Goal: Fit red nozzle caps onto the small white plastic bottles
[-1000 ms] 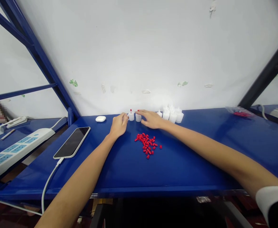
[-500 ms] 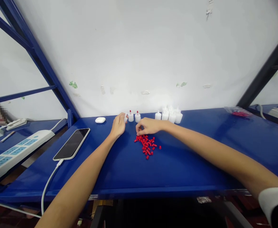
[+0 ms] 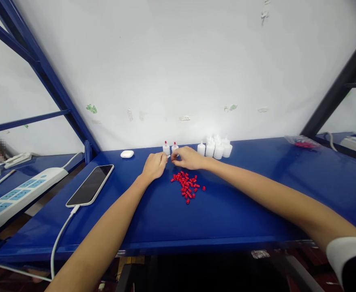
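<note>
My left hand (image 3: 156, 165) is closed around a small white squeeze bottle; only its nozzle (image 3: 168, 156) shows, tilted toward the right. Facing it, my right hand (image 3: 186, 157) pinches a small red cap, almost wholly hidden by the fingertips, close to that nozzle. Whether cap and nozzle touch, I cannot tell. Just behind the hands stand two white bottles with red tips, a left one (image 3: 166, 149) and a right one (image 3: 174, 147) partly covered by my right hand. A loose pile of red caps (image 3: 187, 185) lies on the blue table (image 3: 153, 215) below my hands.
Several uncapped white bottles (image 3: 218, 150) stand together against the wall on the right. Leftward lie a white case (image 3: 127, 154), a phone (image 3: 90, 185) with a charging cable, and a power strip (image 3: 22, 196). A plastic bag (image 3: 302, 142) with red contents sits at the far right.
My right hand has risen from the red cap pile to the bottle nozzle. My left hand has come slightly nearer and tipped its bottle toward the right hand.
</note>
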Demonstrator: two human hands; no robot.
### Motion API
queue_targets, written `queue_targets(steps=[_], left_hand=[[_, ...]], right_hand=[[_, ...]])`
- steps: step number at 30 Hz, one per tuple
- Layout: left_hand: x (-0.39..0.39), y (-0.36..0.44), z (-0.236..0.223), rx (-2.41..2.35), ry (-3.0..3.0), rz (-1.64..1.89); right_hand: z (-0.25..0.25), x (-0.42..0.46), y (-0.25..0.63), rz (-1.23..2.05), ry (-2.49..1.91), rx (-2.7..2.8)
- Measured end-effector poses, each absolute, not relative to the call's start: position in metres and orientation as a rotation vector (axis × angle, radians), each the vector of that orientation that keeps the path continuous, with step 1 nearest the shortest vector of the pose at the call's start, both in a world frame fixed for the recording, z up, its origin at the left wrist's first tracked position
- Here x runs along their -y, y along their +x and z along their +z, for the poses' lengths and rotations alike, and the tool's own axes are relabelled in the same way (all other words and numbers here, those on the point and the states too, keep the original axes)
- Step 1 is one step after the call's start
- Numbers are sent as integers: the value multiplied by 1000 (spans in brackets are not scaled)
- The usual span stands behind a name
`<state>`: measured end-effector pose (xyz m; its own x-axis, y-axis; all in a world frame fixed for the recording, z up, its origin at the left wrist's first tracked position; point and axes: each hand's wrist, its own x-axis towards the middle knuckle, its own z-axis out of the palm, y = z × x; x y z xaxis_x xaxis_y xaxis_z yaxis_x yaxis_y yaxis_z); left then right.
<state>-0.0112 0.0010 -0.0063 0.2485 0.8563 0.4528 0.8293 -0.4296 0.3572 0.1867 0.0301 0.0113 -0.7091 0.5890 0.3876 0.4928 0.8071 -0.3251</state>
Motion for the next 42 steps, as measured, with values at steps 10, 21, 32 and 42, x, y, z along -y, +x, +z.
queue_targets(steps=[10, 21, 32, 42], left_hand=[[1, -12, -6, -1559, 2533, 919], [3, -12, -6, -1466, 2497, 984], [5, -7, 0, -1501, 2294, 1113], [-2, -11, -5, -1349, 1848, 1467]], right_hand=[[19, -25, 183, 551, -788, 2177], [15, -27, 182, 623, -624, 2174], [15, -14, 175, 569, -561, 2108], [12, -4, 177, 238, -426, 2474]])
